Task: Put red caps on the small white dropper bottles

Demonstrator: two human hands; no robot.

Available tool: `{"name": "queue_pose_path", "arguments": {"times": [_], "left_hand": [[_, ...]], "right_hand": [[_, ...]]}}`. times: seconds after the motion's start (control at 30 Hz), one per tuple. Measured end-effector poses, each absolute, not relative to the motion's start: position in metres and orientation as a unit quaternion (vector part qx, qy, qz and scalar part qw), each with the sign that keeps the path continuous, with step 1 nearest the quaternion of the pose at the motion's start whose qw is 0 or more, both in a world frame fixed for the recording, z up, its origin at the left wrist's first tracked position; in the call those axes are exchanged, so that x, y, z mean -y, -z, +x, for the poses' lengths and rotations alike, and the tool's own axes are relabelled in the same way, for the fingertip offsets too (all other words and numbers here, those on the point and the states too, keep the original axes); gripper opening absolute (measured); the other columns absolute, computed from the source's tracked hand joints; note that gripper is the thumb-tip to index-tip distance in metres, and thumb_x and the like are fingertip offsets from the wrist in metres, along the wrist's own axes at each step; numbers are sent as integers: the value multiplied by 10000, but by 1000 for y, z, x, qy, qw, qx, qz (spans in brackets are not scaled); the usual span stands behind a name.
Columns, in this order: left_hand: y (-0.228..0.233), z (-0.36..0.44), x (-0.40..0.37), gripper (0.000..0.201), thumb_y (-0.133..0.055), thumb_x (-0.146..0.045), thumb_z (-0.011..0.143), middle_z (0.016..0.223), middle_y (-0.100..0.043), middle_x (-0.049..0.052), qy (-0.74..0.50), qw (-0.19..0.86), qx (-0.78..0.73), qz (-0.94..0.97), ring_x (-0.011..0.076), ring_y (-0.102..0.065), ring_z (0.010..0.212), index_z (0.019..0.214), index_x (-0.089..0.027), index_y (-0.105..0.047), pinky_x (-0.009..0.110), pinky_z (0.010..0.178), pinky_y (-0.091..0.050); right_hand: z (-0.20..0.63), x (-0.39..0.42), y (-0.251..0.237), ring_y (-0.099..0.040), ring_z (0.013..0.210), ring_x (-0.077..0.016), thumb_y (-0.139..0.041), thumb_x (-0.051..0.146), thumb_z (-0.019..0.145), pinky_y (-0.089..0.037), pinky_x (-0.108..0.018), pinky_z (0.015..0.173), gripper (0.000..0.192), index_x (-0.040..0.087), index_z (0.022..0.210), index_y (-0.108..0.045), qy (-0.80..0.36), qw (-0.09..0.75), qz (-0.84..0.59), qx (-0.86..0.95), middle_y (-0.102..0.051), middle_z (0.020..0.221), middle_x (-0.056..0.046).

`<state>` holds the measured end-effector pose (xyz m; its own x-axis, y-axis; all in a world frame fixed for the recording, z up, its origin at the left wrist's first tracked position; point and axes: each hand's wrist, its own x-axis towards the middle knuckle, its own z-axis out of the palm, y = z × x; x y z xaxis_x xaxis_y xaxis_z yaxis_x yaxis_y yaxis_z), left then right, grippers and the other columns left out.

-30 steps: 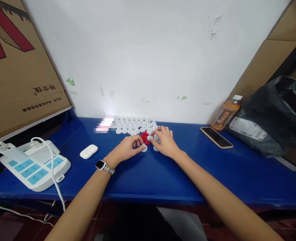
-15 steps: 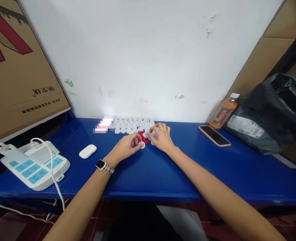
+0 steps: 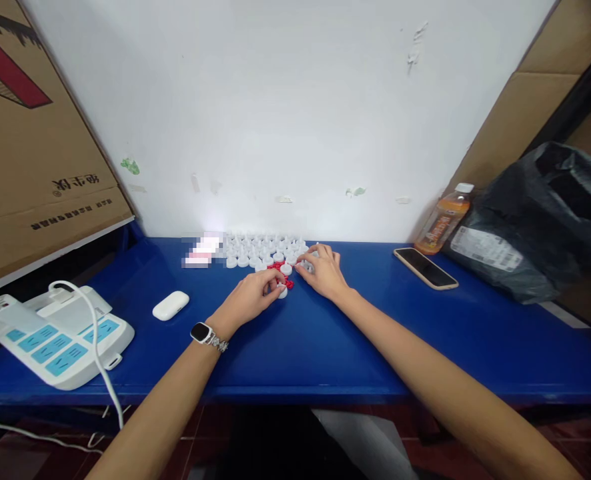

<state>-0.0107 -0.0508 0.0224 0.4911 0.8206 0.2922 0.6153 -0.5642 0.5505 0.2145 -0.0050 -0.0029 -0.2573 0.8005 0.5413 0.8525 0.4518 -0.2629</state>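
Head view — hands (image 3: 288, 287) touching white caps (image 3: 260, 250).

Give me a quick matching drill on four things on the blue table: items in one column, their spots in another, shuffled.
Things:
1. earbud case
2. smartphone
3. orange drink bottle
4. power strip

Places:
A. far left, near the table's front edge
B. leaning against the black plastic bag
C. flat on the table, just in front of the bottle
D. between the power strip and the left hand

Pairs: 1-D, 2-C, 3-B, 4-A
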Motion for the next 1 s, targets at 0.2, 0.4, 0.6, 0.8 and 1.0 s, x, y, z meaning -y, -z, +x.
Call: {"name": "queue_pose_path", "arguments": {"times": [0.2,0.4,0.6,0.8,1.0], "left_hand": [[-21,-9,51,211,-525,-393,955,799,-657,-14,-281,180,-429,839,131,-552,677,1026,-238,-648,253,640,-407],[-26,-9,48,242,-510,-413,968,857,-667,11,-334,153,-435,822,143,-573,732,985,-217,-651,271,697,-441],[-37,-3,18,216,-541,-373,937,902,-673,40,-321,114,-430,836,166,-595,777,945,-202,-673,300,740,-462],[-45,14,-19,211,-601,-354,867,794,-681,28,-235,140,-438,856,167,-605,690,960,-187,-689,282,636,-440],[-47,23,-37,142,-596,-255,831,736,-706,35,-217,178,-436,855,166,-648,676,850,-179,-714,262,638,-475]], "right_hand": [[219,-7,3,-452,1206,-290,-539,381,967,-359,-462,961,244,272,1081,-725,10,325,-514,794,-568,1215,-108],[226,-16,6,-484,1167,-270,-529,323,950,-391,-440,957,195,224,961,-697,-46,362,-507,781,-572,1192,-102],[238,-21,5,-495,1141,-266,-493,260,945,-405,-429,946,170,213,984,-652,-30,343,-498,796,-578,1169,-110],[246,-32,1,-479,1160,-274,-530,222,908,-402,-412,938,149,202,986,-656,-6,312,-509,802,-578,1149,-114],[249,-59,5,-471,1139,-270,-528,232,918,-400,-401,937,165,201,1002,-666,1,302,-517,801,-583,1134,-113]]}}
